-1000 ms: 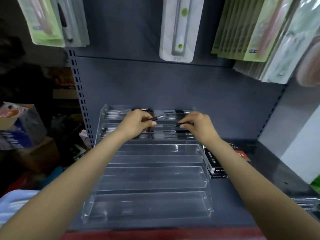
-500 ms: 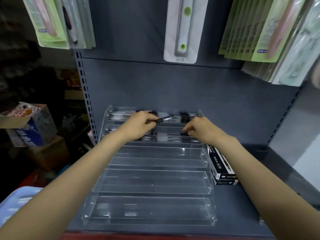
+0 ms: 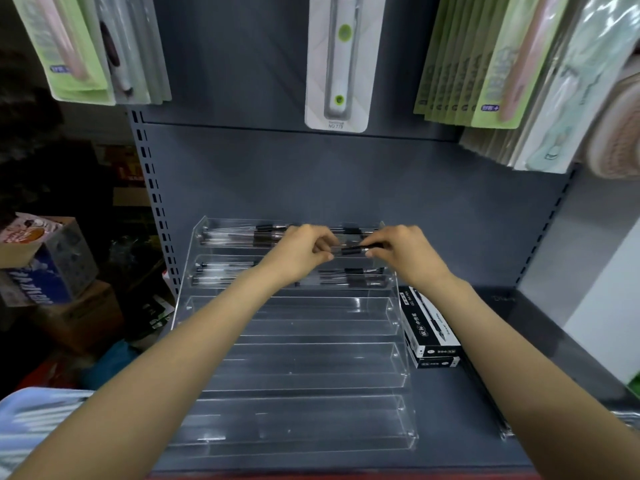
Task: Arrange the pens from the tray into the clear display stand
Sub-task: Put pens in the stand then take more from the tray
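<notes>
Both hands meet over the upper tiers of the clear display stand (image 3: 298, 362), which sits on the dark grey shelf (image 3: 460, 420). The left hand (image 3: 299, 252) and right hand (image 3: 403, 252) each pinch an end of one black pen (image 3: 351, 251), held level between them just above the second tier; the fingers (image 3: 323, 254) of both hands are curled round it. More pens (image 3: 242, 233) lie in the top tier, and others (image 3: 349, 277) in the second tier below the hands. The three lower tiers hold nothing. Just right of the stand lie stacked black pen boxes (image 3: 431, 327). Packaged goods (image 3: 341, 60) hang on the back panel above
</notes>
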### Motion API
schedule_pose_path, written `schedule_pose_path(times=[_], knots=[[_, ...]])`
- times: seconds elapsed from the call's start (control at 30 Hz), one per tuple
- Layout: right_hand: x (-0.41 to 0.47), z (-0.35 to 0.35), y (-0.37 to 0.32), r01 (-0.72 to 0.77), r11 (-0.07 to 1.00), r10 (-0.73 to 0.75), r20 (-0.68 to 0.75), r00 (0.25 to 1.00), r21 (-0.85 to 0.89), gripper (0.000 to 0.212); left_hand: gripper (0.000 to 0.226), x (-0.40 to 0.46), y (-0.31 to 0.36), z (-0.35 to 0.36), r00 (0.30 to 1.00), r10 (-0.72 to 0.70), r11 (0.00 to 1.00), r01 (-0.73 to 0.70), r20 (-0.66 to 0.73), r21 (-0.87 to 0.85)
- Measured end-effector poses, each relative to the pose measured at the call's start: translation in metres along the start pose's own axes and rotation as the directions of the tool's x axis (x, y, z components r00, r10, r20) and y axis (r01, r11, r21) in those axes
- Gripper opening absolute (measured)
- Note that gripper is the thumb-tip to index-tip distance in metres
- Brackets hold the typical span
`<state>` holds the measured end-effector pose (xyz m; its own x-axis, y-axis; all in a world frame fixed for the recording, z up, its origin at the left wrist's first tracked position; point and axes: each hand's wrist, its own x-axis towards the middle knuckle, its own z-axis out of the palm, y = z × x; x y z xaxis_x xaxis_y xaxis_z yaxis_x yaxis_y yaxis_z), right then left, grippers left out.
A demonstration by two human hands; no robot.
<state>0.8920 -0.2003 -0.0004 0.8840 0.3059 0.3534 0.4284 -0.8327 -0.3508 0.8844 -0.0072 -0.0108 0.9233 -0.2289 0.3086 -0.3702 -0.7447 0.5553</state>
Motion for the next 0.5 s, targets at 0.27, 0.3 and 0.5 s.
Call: schedule_pose_path(times=[0.27, 0.3, 0.5], knots=[[0.0, 0.012, 0.003, 0.034, 0.966, -0.027, 0.03, 0.999, -0.255, 0.028, 0.016, -0.005, -0.014, -0.002, 1.0, 0.002, 0.968, -0.009, 0.026, 0.25], [0.0, 0.011, 0.003, 0.033, 0.958, -0.026, 0.029, 0.999, -0.285, 0.028, 0.017, -0.006, -0.013, -0.002, 1.0, 0.002, 0.964, -0.01, 0.029, 0.266], [-0.005, 0.024, 0.014, 0.097, 0.867, -0.12, -0.015, 0.993, -0.489, 0.03, 0.019, -0.005, -0.017, 0.0, 0.999, -0.003, 0.952, -0.014, 0.053, 0.306]])
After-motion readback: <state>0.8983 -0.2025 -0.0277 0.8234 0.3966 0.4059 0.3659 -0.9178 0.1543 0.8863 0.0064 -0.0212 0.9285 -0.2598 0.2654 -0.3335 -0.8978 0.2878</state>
